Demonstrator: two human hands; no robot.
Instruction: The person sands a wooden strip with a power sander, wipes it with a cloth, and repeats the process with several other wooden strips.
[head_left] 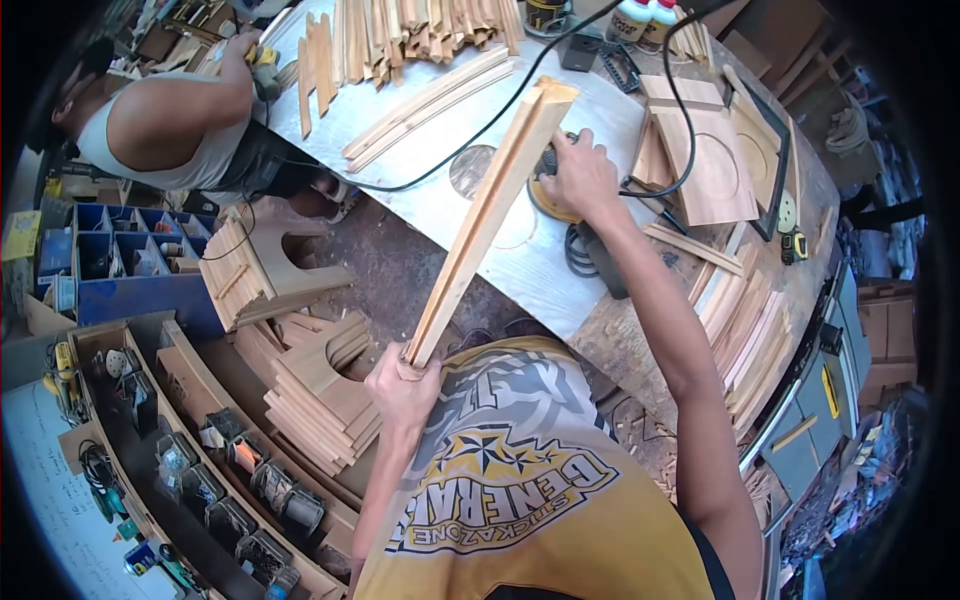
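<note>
My left hand [403, 385] is closed around the near end of a long grooved wooden strip [492, 215]. The strip slants up and away across the table edge, its far end raised near my right hand. My right hand [585, 178] grips a yellow and black power sander [548, 203] at the tabletop, just right of the strip. The strip and my fingers partly hide the sander. A black cord [480, 132] arcs over the table behind the strip.
Wooden strips [400, 40] are heaped at the table's far side. Panels with round outlines [715, 165] and a tape measure [794, 247] lie right. Cut boards [320, 395] and a blue compartment box [130, 250] stand left. A co-worker [165, 125] holds a yellow power tool [264, 70].
</note>
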